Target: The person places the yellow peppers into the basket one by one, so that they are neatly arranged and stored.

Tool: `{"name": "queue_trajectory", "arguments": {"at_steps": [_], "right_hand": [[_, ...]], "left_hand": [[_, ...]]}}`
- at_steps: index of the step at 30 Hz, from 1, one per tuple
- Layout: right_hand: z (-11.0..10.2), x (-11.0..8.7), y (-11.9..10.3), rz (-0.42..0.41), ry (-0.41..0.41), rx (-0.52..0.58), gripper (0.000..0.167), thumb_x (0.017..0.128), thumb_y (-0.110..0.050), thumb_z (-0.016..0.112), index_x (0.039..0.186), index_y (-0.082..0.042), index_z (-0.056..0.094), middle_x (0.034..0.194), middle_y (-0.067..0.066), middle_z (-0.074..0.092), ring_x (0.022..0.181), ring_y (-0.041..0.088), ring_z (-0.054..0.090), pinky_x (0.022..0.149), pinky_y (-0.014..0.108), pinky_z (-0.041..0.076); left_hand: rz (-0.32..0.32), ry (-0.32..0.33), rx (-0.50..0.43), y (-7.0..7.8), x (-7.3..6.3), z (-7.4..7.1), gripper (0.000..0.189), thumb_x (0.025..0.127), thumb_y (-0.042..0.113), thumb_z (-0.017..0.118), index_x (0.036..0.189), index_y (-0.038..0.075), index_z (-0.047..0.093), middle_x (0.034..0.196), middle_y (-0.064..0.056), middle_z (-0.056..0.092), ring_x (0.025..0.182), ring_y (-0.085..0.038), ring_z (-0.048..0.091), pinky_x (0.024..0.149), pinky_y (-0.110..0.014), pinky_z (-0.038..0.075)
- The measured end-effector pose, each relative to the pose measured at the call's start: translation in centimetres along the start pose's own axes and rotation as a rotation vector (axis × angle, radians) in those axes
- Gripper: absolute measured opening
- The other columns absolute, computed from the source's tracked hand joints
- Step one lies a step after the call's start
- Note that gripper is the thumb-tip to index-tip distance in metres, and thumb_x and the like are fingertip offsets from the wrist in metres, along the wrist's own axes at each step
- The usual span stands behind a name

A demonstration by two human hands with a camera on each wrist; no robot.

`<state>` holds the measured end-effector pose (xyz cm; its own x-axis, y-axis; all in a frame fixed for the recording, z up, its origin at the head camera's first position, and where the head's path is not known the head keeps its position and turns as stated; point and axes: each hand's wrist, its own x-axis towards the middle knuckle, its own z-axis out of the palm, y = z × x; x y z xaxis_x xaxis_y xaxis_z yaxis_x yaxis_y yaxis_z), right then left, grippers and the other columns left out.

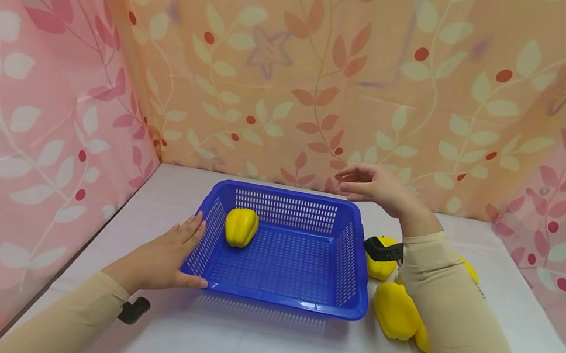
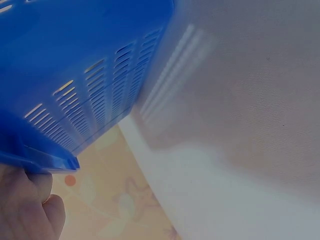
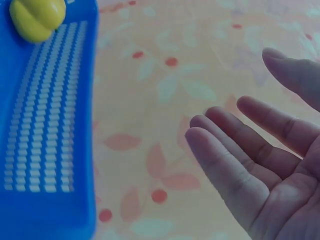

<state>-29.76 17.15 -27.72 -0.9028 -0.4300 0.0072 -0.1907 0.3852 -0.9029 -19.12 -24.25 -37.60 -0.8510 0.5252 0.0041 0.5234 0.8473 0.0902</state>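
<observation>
A yellow bell pepper (image 1: 241, 228) lies inside the blue plastic basket (image 1: 278, 302), near its left wall. My left hand (image 1: 167, 253) rests against the basket's left side, fingers extended along the rim and thumb on the front rim. In the left wrist view, fingers (image 2: 30, 205) touch the rim. Above the basket's back right corner, my right hand (image 1: 374, 189) is raised with loosely bent, spread fingers and holds nothing. Several more yellow bell peppers (image 1: 396, 311) lie on the table right of the basket, partly hidden by my right forearm.
A white cloth (image 1: 261, 350) covers the table. Patterned fabric hangs close behind as an orange backdrop (image 1: 305, 85), with pink fabric (image 1: 31, 110) at both sides. Slotted walls and a raised rim surround the basket's floor.
</observation>
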Motion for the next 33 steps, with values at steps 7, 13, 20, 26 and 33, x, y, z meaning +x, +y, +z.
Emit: {"name": "queue_trajectory", "arguments": {"at_steps": [7,13,20,26,33], "right_hand": [[-2.8,-2.2,0.0,-0.011,0.047,-0.058,0.046,0.087,-0.021,0.063,0.126,0.000,0.050,0.121,0.019,0.054,0.104,0.020,0.058,0.088,0.036,0.048],[-4.9,-3.9,0.9,-0.008,0.088,-0.124,0.043,0.089,-0.018,0.061,0.126,-0.001,0.050,0.120,0.016,0.056,0.102,0.013,0.059,0.087,0.030,0.049],[-7.5,-6.2,3.0,0.059,0.123,-0.210,0.046,0.089,-0.023,0.060,0.127,0.000,0.049,0.124,0.020,0.052,0.100,0.011,0.059,0.087,0.031,0.048],[-9.7,-7.7,5.2,0.090,0.130,-0.233,0.048,0.090,-0.023,0.059,0.128,0.003,0.046,0.120,0.014,0.054,0.096,0.007,0.059,0.082,0.018,0.048],[-11.6,-9.6,7.6,0.163,0.088,-0.271,0.054,0.091,-0.029,0.056,0.131,0.004,0.040,0.124,0.018,0.051,0.094,0.001,0.058,0.083,0.022,0.049]], "left_hand": [[-0.012,-0.009,0.009,-0.1,0.0,0.3,0.114,0.070,0.078,0.048,0.143,-0.004,0.017,0.152,-0.020,0.003,0.138,-0.035,0.008,0.109,-0.052,0.016],[-0.013,-0.009,0.006,-0.2,0.0,0.4,0.113,0.070,0.076,0.050,0.144,-0.004,0.016,0.152,-0.019,0.003,0.139,-0.035,0.007,0.109,-0.052,0.015],[-0.018,-0.016,0.008,-0.1,0.2,0.2,0.113,0.070,0.074,0.052,0.144,-0.003,0.016,0.152,-0.019,0.002,0.139,-0.034,0.007,0.109,-0.052,0.015],[-0.020,-0.021,0.006,0.0,0.1,-0.1,0.114,0.070,0.076,0.050,0.144,-0.004,0.016,0.152,-0.019,0.003,0.138,-0.035,0.008,0.109,-0.052,0.015],[-0.026,-0.025,0.005,0.0,0.1,0.1,0.113,0.071,0.075,0.051,0.144,-0.002,0.015,0.152,-0.018,0.002,0.139,-0.034,0.007,0.109,-0.052,0.015]]}}
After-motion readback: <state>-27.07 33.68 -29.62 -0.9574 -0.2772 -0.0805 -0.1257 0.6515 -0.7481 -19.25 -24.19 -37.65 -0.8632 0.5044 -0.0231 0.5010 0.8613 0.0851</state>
